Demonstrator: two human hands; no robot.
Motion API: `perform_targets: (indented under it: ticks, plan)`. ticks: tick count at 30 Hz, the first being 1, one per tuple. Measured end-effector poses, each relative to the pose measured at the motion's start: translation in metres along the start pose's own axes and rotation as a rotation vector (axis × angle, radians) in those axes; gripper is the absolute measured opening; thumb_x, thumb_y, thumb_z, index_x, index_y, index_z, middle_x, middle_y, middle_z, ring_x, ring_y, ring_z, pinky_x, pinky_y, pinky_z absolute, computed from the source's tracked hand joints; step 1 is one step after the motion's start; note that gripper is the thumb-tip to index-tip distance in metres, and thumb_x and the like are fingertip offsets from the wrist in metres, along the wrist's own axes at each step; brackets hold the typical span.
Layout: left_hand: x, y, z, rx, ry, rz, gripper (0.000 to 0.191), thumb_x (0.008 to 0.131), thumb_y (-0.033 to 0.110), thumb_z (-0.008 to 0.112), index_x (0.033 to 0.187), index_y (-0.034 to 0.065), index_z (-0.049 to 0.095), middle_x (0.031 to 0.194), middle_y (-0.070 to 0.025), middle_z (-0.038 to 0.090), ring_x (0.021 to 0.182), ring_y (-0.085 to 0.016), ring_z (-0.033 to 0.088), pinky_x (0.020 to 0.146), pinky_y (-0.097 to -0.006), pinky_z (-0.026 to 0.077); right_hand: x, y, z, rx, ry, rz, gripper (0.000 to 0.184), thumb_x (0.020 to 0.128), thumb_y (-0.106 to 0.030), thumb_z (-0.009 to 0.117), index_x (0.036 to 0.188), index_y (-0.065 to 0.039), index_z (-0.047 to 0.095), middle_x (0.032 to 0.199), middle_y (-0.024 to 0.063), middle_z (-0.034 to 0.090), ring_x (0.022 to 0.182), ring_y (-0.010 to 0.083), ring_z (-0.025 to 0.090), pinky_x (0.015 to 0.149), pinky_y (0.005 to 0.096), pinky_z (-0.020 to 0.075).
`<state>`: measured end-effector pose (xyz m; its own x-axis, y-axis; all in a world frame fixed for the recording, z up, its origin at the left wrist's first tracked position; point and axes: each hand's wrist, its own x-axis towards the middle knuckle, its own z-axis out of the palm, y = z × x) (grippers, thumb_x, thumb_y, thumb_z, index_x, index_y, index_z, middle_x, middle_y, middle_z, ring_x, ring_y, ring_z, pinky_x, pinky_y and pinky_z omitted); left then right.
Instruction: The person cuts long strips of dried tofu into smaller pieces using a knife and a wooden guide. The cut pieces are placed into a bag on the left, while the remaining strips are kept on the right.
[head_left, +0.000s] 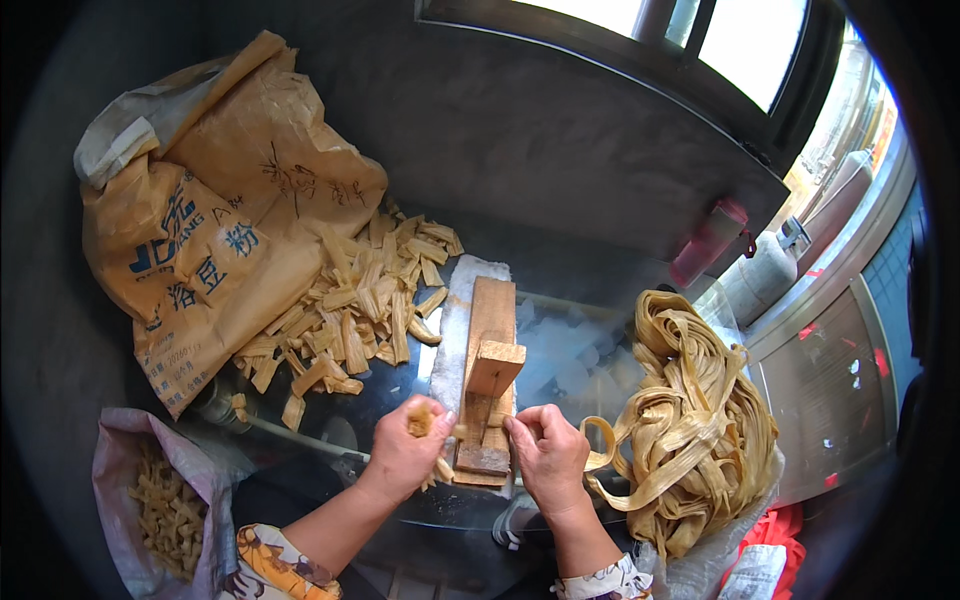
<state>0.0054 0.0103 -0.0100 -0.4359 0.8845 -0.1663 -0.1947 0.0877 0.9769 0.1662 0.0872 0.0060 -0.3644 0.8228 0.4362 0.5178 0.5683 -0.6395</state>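
Note:
In front of me stands a wooden cutting jig (489, 304), a flat board with an upright block (496, 366) and what looks like a thin blade or wire below it. My left hand (409, 446), at the jig's left side, is closed around several short tan pieces (420, 421); more stick out below the palm. On the other side, my right hand (551, 450) pinches a long tan fibrous strip (498, 420) close to the blade. The strip appears to loop back to a tangled heap of ribbon-like strips (697, 420) at the right. My fingers hide part of it.
Short cut pieces (360, 300) lie heaped at the left against a large brown paper sack (247, 202) bearing writing. A white cloth (454, 315) lies under the jig on a glass tabletop (570, 352). An open woven bag (112, 465) holds small pieces. A pink bottle (709, 241) stands far right.

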Motion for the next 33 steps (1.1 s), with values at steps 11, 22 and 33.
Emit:
perform_targets:
  ticks: [11, 22, 33]
  plan:
    - [-0.059, 0.019, -0.017, 0.082, -0.262, -0.078, 0.02, 0.087, 0.0, 0.058, 0.106, -0.0026, 0.065, 0.116, -0.0185, 0.063, 0.109, -0.027, 0.061, 0.091, -0.0325, 0.048, -0.03, -0.035, -0.01, 0.169, -0.039, -0.647, 0.019, 0.075, -0.01, 0.075, 0.088, -0.01, 0.06, 0.058, 0.0014, 0.048, 0.048, 0.0171, 0.051, 0.044, 0.0296, 0.0397]
    - [-0.062, 0.011, -0.004, 0.013, -0.277, -0.183, 0.019, 0.092, 0.012, 0.059, 0.078, 0.0005, 0.061, 0.065, 0.0007, 0.059, 0.061, -0.004, 0.048, 0.055, -0.0235, 0.042, -0.036, -0.037, -0.015, 0.209, -0.142, -0.675, 0.023, 0.076, -0.006, 0.068, 0.098, -0.003, 0.063, 0.063, 0.0029, 0.052, 0.052, 0.0163, 0.054, 0.046, 0.0298, 0.0419]
    - [-0.058, 0.023, -0.007, -0.238, -1.313, 0.017, 0.024, 0.092, 0.017, 0.056, 0.11, 0.0037, 0.065, 0.101, -0.0066, 0.069, 0.085, -0.014, 0.063, 0.077, -0.0287, 0.049, -0.011, -0.029, -0.044, 0.201, -0.01, -0.632, 0.005, 0.08, -0.009, 0.063, 0.078, -0.005, 0.063, 0.053, 0.002, 0.046, 0.042, 0.018, 0.047, 0.043, 0.0301, 0.0366]
